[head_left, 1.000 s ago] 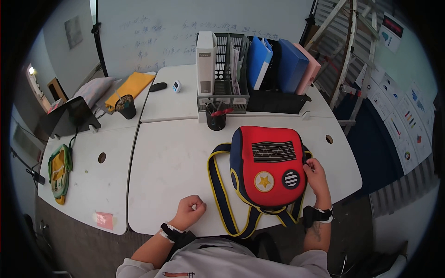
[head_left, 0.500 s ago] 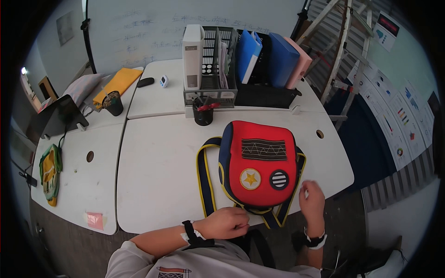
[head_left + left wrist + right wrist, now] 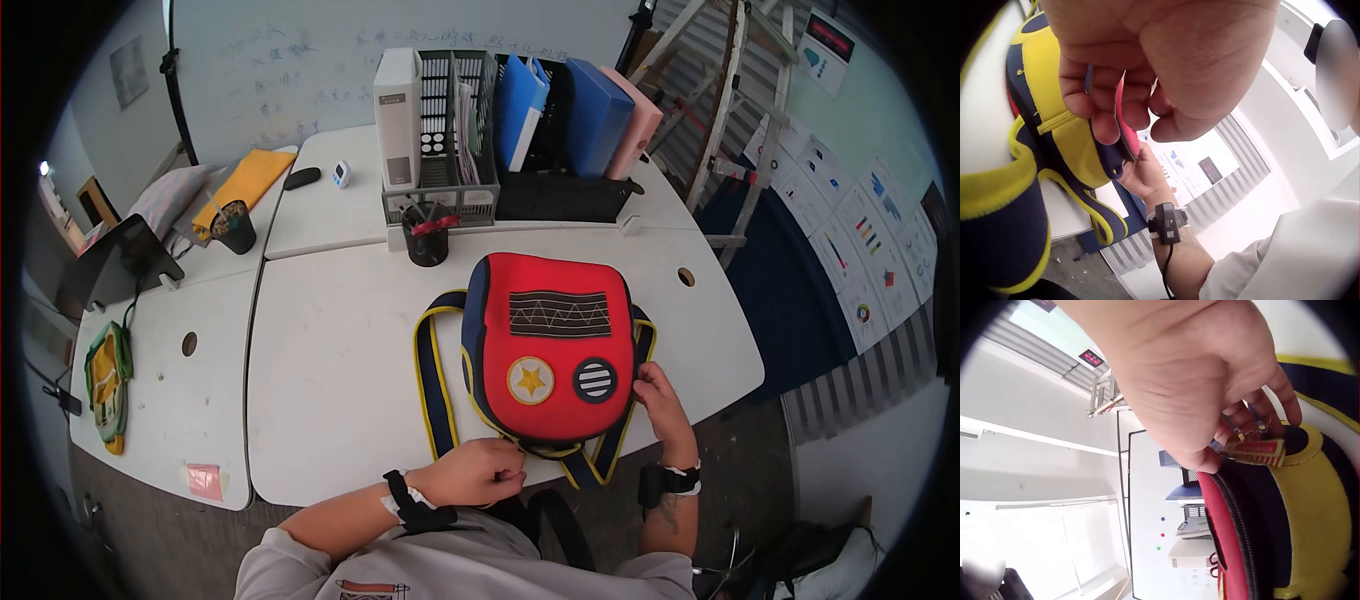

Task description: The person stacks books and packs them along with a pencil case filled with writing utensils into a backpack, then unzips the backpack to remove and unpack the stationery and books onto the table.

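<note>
A red backpack (image 3: 560, 320) with navy sides, yellow trim, a star badge and a striped badge lies on the white table. My left hand (image 3: 475, 475) is at its lower edge; in the left wrist view, curled fingers and thumb grip the red rim (image 3: 1124, 122) of the backpack. At the right side, my right hand (image 3: 660, 405) has its fingers bent around the zipper. A yellow-and-red zipper pull (image 3: 1257, 452) and metal sliders show at these fingertips in the right wrist view. Navy straps with yellow edging (image 3: 428, 380) spread out beside and below the backpack.
Behind the backpack stand a black pen cup (image 3: 427, 240), a grey file rack (image 3: 480, 200) and blue folders (image 3: 595, 115). On the left table are a green-and-yellow bag (image 3: 108, 380), a plant pot (image 3: 234, 228) and a dark screen (image 3: 125, 262). A ladder (image 3: 725, 130) stands at right.
My left hand has moved right, from the bare table to the backpack's lower edge. The right hand came away from the backpack's side, then returned to it. The head view has shifted slightly.
</note>
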{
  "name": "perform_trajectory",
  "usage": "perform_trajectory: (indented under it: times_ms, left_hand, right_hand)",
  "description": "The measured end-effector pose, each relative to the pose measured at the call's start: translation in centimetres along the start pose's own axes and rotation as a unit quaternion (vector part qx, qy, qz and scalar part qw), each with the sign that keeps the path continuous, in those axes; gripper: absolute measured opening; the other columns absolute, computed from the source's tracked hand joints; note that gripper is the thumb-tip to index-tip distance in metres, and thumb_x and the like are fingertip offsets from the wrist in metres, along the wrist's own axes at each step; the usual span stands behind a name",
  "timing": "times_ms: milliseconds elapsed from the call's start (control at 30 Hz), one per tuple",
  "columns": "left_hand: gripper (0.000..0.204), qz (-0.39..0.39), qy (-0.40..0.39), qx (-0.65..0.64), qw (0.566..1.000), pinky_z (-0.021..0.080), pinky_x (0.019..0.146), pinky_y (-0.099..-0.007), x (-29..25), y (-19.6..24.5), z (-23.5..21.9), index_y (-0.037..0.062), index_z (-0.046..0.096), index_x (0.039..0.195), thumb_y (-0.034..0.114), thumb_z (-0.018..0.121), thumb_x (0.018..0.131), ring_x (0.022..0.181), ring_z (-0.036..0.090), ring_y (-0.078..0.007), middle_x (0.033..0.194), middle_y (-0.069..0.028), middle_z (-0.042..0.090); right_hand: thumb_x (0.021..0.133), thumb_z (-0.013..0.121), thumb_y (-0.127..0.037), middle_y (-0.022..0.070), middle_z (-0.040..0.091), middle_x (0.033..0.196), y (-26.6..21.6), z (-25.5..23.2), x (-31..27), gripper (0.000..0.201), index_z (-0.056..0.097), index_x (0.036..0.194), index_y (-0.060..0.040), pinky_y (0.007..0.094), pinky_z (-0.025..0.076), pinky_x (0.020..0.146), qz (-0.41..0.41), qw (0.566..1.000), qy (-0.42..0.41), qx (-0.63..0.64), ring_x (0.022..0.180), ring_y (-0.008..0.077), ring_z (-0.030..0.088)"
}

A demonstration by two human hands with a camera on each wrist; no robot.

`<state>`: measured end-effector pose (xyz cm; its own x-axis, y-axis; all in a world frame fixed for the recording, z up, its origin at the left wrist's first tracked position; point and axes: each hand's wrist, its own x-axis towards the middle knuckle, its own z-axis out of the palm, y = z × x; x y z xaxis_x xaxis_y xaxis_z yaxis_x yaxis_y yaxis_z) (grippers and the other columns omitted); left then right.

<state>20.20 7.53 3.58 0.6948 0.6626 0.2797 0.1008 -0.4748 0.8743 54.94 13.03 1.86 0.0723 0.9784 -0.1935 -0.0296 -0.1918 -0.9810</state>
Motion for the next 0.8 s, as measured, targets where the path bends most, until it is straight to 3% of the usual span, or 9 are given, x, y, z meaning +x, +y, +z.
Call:
perform_trajectory:
  times_ms: [133, 200, 233, 300, 400, 467, 667, 733, 800]
  left_hand:
    - [0.027, 0.018, -0.026, -0.010, 0.999, 0.042, 0.059, -0.0410, 1.3, 0.1, 0.8, 0.0037, 0.047, 0.069, 0.008, 0.067, 0.086, 0.063, 0.051, -0.0316, 0.067, -0.0109, 0.047]
    - [0.027, 0.029, -0.033, -0.013, 0.999, 0.042, 0.059, -0.0409, 1.8, 0.5, 1.2, 0.0038, 0.047, 0.069, 0.008, 0.067, 0.086, 0.063, 0.051, -0.0317, 0.068, -0.0109, 0.047]
    - [0.027, 0.030, -0.038, -0.015, 0.999, 0.042, 0.058, -0.0409, 2.1, 0.8, 1.3, 0.0037, 0.047, 0.068, 0.008, 0.067, 0.086, 0.062, 0.051, -0.0320, 0.067, -0.0109, 0.047]
    - [0.028, 0.029, -0.041, -0.020, 0.999, 0.042, 0.057, -0.0410, 2.4, 0.9, 1.5, 0.0036, 0.046, 0.068, 0.008, 0.067, 0.086, 0.062, 0.051, -0.0322, 0.067, -0.0109, 0.047]
    - [0.027, 0.047, -0.030, -0.007, 0.998, 0.042, 0.057, -0.0409, 2.6, 1.0, 1.8, 0.0033, 0.046, 0.070, 0.009, 0.068, 0.085, 0.061, 0.052, -0.0316, 0.067, -0.0110, 0.047]
    - [0.014, -0.002, -0.050, -0.024, 0.998, 0.048, 0.061, -0.0401, 2.7, 1.3, 2.1, 0.0036, 0.056, 0.083, 0.010, 0.068, 0.085, 0.068, 0.060, -0.0322, 0.073, -0.0116, 0.056]
    - [0.040, -0.051, -0.026, 0.071, 0.996, 0.055, 0.073, -0.0393, 3.1, 0.9, 3.6, 0.0066, 0.060, 0.120, 0.012, 0.070, 0.082, 0.084, 0.067, -0.0340, 0.093, -0.0152, 0.068]
    - [0.034, -0.056, 0.005, 0.043, 0.997, 0.054, 0.070, -0.0397, 3.0, 0.3, 3.4, 0.0054, 0.063, 0.111, 0.012, 0.071, 0.079, 0.082, 0.067, -0.0341, 0.089, -0.0149, 0.067]
    - [0.027, -0.056, -0.006, 0.047, 0.997, 0.053, 0.070, -0.0411, 2.8, -0.2, 3.0, 0.0046, 0.064, 0.104, 0.011, 0.071, 0.078, 0.081, 0.067, -0.0340, 0.085, -0.0145, 0.067]
  right_hand:
    - [0.099, 0.051, -0.008, -0.0008, 0.057, 0.087, -0.1, 0.0, -0.9, 0.008, 0.057, 0.103, -0.0040, 0.0253, 0.046, 0.075, -0.078, 0.987, -0.030, -0.138, 0.083, 0.0077, 0.055]
    - [0.098, 0.053, -0.008, 0.0072, 0.061, 0.076, -1.8, 0.5, -2.3, 0.009, 0.060, 0.095, -0.0028, 0.0306, 0.048, 0.066, -0.079, 0.947, 0.012, -0.311, 0.070, 0.0172, 0.061]
    - [0.098, 0.053, -0.008, 0.0072, 0.061, 0.076, -2.3, 0.6, -3.0, 0.009, 0.060, 0.095, -0.0028, 0.0306, 0.048, 0.066, -0.078, 0.947, 0.014, -0.311, 0.070, 0.0172, 0.061]
    - [0.091, 0.060, -0.013, 0.0173, 0.062, 0.072, -3.1, 0.8, -4.5, 0.014, 0.061, 0.086, -0.0010, 0.0410, 0.049, 0.060, -0.269, 0.804, 0.076, -0.525, 0.065, 0.0305, 0.064]
    - [0.084, 0.064, -0.019, 0.0184, 0.063, 0.074, -4.9, 2.3, -8.0, 0.016, 0.062, 0.081, -0.0037, 0.0470, 0.050, 0.061, -0.176, 0.772, -0.003, -0.610, 0.069, 0.0380, 0.063]
    - [0.082, 0.065, -0.022, 0.0156, 0.064, 0.070, -4.9, 4.6, -10.0, 0.017, 0.062, 0.077, -0.0061, 0.0472, 0.051, 0.060, -0.162, 0.739, -0.080, -0.649, 0.067, 0.0371, 0.064]
    - [0.092, 0.060, -0.021, 0.0145, 0.067, 0.073, -0.5, 9.3, -11.5, 0.020, 0.065, 0.086, -0.0025, 0.0387, 0.054, 0.061, -0.210, 0.800, -0.182, -0.531, 0.067, 0.0286, 0.069]
    - [0.100, 0.056, -0.027, 0.0112, 0.071, 0.077, -0.3, 8.5, -11.2, 0.030, 0.068, 0.098, 0.0008, 0.0342, 0.054, 0.062, -0.019, 0.957, -0.201, -0.206, 0.067, 0.0206, 0.069]
    - [0.103, 0.052, -0.036, 0.0103, 0.071, 0.080, 0.4, 7.7, -10.8, 0.044, 0.068, 0.102, 0.0053, 0.0301, 0.051, 0.061, 0.035, 0.971, -0.212, -0.107, 0.068, 0.0166, 0.068]
